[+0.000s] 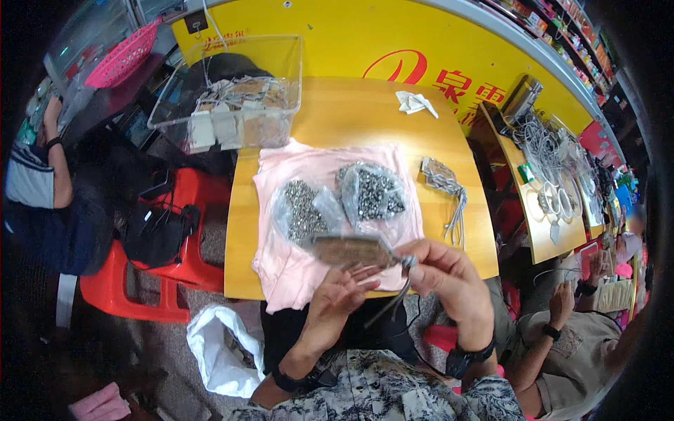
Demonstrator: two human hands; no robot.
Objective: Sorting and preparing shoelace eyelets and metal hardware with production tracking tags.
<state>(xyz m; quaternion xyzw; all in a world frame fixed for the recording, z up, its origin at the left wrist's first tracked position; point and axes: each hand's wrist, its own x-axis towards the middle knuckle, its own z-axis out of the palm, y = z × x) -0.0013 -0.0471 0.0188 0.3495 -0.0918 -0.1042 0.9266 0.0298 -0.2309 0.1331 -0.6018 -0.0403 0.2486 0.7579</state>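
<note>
My right hand (446,281) pinches the knotted grey cord end of a flat brown rectangular piece (351,251), which is blurred and held above the table's near edge. Just below it, my left hand (339,291) has its palm up and fingers stretched out; whether they touch the piece I cannot tell. Beyond the hands, a pink cloth (270,263) lies on the wooden table (337,112). On the cloth sit two clear plastic bags, one with small silvery pieces (302,207), the other with darker shiny ones (375,193). A similar brown bundle with grey cords (442,175) lies to the right.
A clear plastic bin (281,133) with corded pieces stands at the far left, near a crumpled white tissue (415,103) at the back. Red stools (200,231) and a white sack (217,358) are at the left. Other people sit at both sides; cords (540,147) cover the right table.
</note>
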